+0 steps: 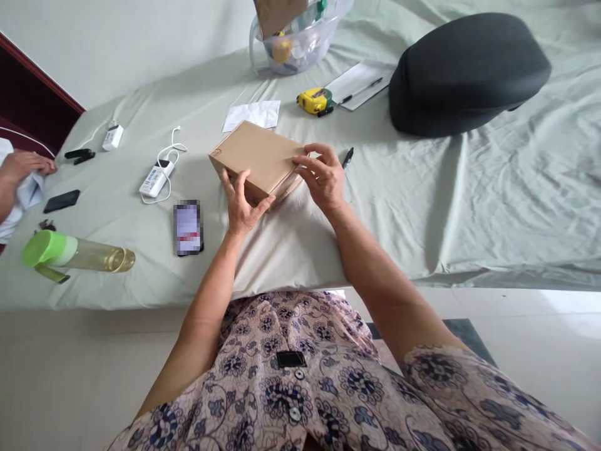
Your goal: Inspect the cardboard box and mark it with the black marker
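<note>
A brown cardboard box [260, 153] sits in front of me on the cloth-covered table, turned at an angle, its lid lying over the top. My left hand [241, 203] grips its near left side, thumb and fingers spread along the edge. At the right corner, the fingers of my right hand [322, 175] pinch the lid's edge. What lies inside the box is hidden. A black marker [348, 158] is just right of my right hand. Behind the box lies a crumpled white paper [252, 115].
Further back are a yellow tape measure [313, 100], a notepad [364, 78] with a pen, a clear plastic basket [300, 53] and a large black case [469, 72]. Leftward lie a phone [188, 228], a power strip [157, 178] and a green-lidded bottle [77, 252]. Another person's hand [28, 166] is at far left.
</note>
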The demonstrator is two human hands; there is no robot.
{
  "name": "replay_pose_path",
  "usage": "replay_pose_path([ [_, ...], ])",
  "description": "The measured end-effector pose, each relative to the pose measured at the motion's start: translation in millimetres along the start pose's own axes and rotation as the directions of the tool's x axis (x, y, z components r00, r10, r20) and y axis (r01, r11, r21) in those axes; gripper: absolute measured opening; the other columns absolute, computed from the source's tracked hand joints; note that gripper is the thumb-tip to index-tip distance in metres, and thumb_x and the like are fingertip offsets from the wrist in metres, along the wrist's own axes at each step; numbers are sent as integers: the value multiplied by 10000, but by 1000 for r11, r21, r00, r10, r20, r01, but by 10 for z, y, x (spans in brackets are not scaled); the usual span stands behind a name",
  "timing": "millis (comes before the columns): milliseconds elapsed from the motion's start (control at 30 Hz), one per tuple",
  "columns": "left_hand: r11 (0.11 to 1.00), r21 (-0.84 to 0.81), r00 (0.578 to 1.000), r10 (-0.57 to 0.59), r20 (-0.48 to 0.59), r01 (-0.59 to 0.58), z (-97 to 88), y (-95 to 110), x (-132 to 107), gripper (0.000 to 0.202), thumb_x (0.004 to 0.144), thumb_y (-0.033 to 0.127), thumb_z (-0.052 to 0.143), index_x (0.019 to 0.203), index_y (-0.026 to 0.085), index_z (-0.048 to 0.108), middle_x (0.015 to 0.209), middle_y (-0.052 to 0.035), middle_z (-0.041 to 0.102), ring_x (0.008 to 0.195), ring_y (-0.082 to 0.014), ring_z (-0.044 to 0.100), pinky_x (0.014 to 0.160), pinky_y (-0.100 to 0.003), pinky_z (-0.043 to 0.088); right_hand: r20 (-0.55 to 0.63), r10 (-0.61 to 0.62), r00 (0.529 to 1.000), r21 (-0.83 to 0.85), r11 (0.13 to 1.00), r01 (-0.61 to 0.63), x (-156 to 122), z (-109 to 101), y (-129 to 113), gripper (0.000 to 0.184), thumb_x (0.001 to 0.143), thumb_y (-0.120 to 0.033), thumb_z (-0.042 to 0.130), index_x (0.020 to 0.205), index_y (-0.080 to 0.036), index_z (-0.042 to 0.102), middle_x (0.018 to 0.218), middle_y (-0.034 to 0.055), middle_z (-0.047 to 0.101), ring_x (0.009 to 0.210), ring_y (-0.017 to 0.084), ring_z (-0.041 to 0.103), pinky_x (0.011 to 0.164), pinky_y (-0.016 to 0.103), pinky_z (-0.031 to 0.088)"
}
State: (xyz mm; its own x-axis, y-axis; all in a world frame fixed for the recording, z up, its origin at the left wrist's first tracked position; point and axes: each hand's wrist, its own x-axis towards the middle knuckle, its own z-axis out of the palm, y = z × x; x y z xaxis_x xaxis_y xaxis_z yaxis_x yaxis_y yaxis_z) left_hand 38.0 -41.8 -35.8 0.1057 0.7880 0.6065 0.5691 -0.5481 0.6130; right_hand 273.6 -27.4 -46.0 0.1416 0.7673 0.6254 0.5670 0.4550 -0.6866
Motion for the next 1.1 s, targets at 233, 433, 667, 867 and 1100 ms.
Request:
replay_pose_path([
  [233, 995, -96, 1000, -3, 30, 6, -66, -66, -16, 941, 780, 916, 566, 1443, 254, 484, 1690, -195, 227, 1578, -380, 285, 1229, -517, 368, -90, 187, 978, 172, 970, -170, 21, 32, 146, 666, 867, -854, 534, 1079, -264, 760, 938, 62, 745, 917, 265, 711, 886, 478, 629],
  [433, 964, -259, 997, -70, -32, 59, -144, -57, 25, 891, 818, 931, 465, 1442, 295, 455, 1687, -146, 276, 1574, -340, 320, 1223, -475, 408, -17, 234, 972, 342, 915, -214, 1, 112, 56, 695, 841, -893, 521, 919, -237, 738, 854, 35, 727, 847, 220, 704, 850, 401, 621],
  [667, 935, -351, 983, -112, -147, 54, -187, -147, 125, 867, 866, 913, 363, 1480, 302, 374, 1566, -140, 433, 1493, -295, 471, 1203, -435, 449, 155, 222, 963, 405, 875, -267, -37, 131, -26, 701, 853, -866, 551, 1158, -260, 727, 928, 35, 746, 769, 164, 691, 732, 340, 636],
  [867, 914, -376, 975, -203, -92, 155, -120, -137, 113, 1003, 825, 980, 273, 1598, 342, 263, 1588, -129, 424, 1451, -285, 521, 1132, -420, 526, 205, 173, 964, 486, 837, -253, -69, 206, -51, 865, 828, -889, 555, 1478, -319, 526, 893, 2, 746, 730, 159, 735, 634, 269, 617],
  [1100, 881, -409, 966, -259, 3, 238, -59, -48, 39, 1035, 800, 995, 324, 1637, 400, 200, 1640, -107, 371, 1442, -301, 528, 1007, -400, 607, 235, 126, 964, 483, 845, -228, -148, 285, -149, 996, 862, -895, 471, 1663, -376, 185, 1043, 23, 763, 794, 176, 758, 626, 263, 621],
])
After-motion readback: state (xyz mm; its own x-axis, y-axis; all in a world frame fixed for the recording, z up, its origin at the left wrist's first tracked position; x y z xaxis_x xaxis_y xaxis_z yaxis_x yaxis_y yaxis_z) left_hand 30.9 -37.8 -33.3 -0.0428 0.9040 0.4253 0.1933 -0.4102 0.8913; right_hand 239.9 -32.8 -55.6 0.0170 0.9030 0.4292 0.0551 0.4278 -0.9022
